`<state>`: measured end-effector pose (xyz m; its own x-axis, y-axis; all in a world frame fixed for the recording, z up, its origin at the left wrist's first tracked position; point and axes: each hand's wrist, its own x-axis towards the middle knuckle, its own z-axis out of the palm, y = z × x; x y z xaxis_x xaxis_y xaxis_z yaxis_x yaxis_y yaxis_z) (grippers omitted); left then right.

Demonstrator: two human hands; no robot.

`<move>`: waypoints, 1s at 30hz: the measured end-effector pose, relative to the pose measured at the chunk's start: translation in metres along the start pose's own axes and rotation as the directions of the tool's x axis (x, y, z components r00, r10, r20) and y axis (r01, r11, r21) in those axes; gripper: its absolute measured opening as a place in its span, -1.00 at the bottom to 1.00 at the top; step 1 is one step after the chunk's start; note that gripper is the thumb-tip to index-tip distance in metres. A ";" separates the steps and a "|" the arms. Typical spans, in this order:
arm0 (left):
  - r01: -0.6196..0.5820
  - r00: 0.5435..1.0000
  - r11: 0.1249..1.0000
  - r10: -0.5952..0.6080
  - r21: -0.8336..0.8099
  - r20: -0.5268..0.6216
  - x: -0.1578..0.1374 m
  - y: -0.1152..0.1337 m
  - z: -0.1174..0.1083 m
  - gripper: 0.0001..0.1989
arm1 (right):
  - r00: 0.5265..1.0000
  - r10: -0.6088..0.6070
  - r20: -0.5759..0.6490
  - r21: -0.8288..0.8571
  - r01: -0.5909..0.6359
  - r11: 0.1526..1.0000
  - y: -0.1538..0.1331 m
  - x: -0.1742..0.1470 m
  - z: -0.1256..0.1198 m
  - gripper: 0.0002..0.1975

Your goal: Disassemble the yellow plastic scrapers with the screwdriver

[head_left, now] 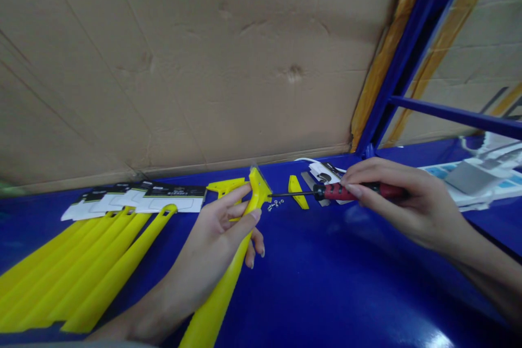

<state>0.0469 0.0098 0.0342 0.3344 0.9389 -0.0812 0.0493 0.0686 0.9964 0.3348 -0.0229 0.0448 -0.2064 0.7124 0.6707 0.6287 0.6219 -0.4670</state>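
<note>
My left hand (220, 239) is wrapped round a yellow scraper (220, 299) just below its head, with the long handle slanting down toward me. A blade edge shows at the top of its head. In my right hand (408, 206) is a red and black screwdriver (346, 192), held level by the handle. Its tip meets the right side of the scraper head. Small screws (276, 204) lie on the table close to the tip. A loose yellow head piece (299, 192) rests under the screwdriver shaft, and another yellow head piece (224, 187) lies behind my left fingers.
Several yellow handles (118, 272) lie side by side at the left on the blue table (326, 283), with black and white packaging cards (138, 198) behind them. Metal blades (314, 185) sit near the screwdriver. Cardboard (204, 65) and a blue frame (402, 65) stand behind.
</note>
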 end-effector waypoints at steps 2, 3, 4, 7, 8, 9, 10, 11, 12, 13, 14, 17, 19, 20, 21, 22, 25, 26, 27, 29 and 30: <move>-0.013 1.000 0.999 0.013 0.039 0.012 0.001 0.004 -0.004 0.01 | 0.998 -0.052 0.035 -0.002 0.052 0.999 0.001 -0.001 -0.001 -0.90; -0.018 1.000 0.998 0.017 0.056 0.019 0.001 0.006 -0.006 0.01 | 0.997 -0.065 0.044 0.005 0.064 0.998 0.002 -0.001 -0.001 -0.87; -0.020 1.000 0.997 0.019 0.069 0.024 0.002 0.008 -0.008 0.01 | 0.997 -0.067 0.038 0.017 0.066 0.998 0.002 -0.002 -0.001 -0.85; -0.005 1.000 0.997 0.003 0.081 0.024 0.003 0.009 -0.011 0.00 | 0.997 0.028 -0.066 0.060 -0.025 0.998 0.001 -0.003 0.003 -0.79; -0.004 1.000 0.997 0.002 0.080 0.026 0.003 0.009 -0.011 -0.01 | 0.990 0.096 -0.104 0.072 -0.089 0.993 0.000 -0.003 0.005 -0.76; -0.010 1.000 0.997 0.008 0.080 0.028 0.003 0.009 -0.010 -0.02 | 0.978 0.174 -0.117 0.086 -0.165 0.983 -0.001 -0.003 0.006 -0.74; -0.023 0.999 0.997 0.022 0.080 0.023 0.003 0.009 -0.009 -0.03 | 0.963 0.253 -0.091 0.105 -0.244 0.964 -0.001 -0.002 0.008 -0.72; -0.037 0.999 0.996 0.036 0.078 0.018 0.002 0.009 -0.007 -0.02 | 0.946 0.321 -0.040 0.123 -0.314 0.941 -0.002 -0.002 0.008 -0.72; -0.044 0.999 0.996 0.043 0.076 0.013 0.002 0.010 -0.006 -0.01 | 0.928 0.372 0.018 0.136 -0.371 0.919 -0.002 -0.001 0.009 -0.69; -0.042 0.999 0.996 0.042 0.074 0.005 0.002 0.011 -0.004 0.00 | 0.912 0.404 0.064 0.143 -0.409 0.901 -0.002 -0.001 0.009 -0.64; -0.031 0.999 0.997 0.032 0.071 -0.004 0.001 0.012 -0.003 0.02 | 0.905 0.419 0.079 0.144 -0.426 0.893 -0.003 0.000 0.009 -0.59; 0.025 1.000 0.998 -0.024 0.066 -0.014 0.001 0.015 -0.001 0.07 | 0.931 0.361 -0.058 0.133 -0.351 0.927 -0.004 0.001 0.008 -0.72; 0.056 0.998 0.997 -0.055 0.051 -0.013 0.001 0.015 0.000 0.06 | 0.945 0.295 -0.141 0.171 -0.270 0.947 -0.004 0.002 0.008 -0.66; 0.066 0.998 0.997 -0.066 0.039 -0.007 0.001 0.014 0.000 0.05 | 0.944 0.289 -0.157 0.204 -0.255 0.945 -0.004 0.002 0.008 -0.58; 0.073 0.997 0.997 -0.073 0.025 -0.002 0.001 0.012 0.001 0.04 | 0.938 0.310 -0.156 0.245 -0.267 0.932 -0.004 0.002 0.008 -0.55; 0.076 0.997 0.997 -0.076 0.007 0.007 0.002 0.010 0.002 0.03 | 0.925 0.352 -0.143 0.280 -0.303 0.911 -0.003 0.002 0.008 -0.59; 0.068 0.997 0.996 -0.067 -0.058 0.029 0.002 0.001 0.006 0.00 | 0.882 0.450 -0.142 0.290 -0.398 0.871 0.000 0.000 0.006 -0.74; 0.071 0.997 0.995 -0.069 -0.076 0.032 0.002 -0.002 0.007 0.00 | 0.886 0.433 -0.166 0.284 -0.377 0.881 0.001 -0.001 0.004 -0.76; 0.076 0.997 0.993 -0.074 -0.094 0.032 0.002 -0.004 0.008 -0.01 | 0.897 0.396 -0.198 0.288 -0.333 0.898 0.002 -0.002 0.003 -0.76; 0.089 0.996 0.988 -0.086 -0.126 0.027 0.003 -0.005 0.010 -0.04 | 0.912 0.331 -0.244 0.326 -0.244 0.913 0.003 -0.004 0.000 -0.63; 0.093 0.996 0.986 -0.090 -0.141 0.025 0.003 -0.005 0.011 -0.06 | 0.914 0.330 -0.238 0.344 -0.238 0.908 0.002 -0.004 -0.002 -0.63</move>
<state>0.0576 0.0086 0.0283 0.3520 0.9201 -0.1715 -0.0532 0.2026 0.9778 0.3382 -0.0247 0.0420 0.1974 0.7783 0.5960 0.3623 0.5070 -0.7821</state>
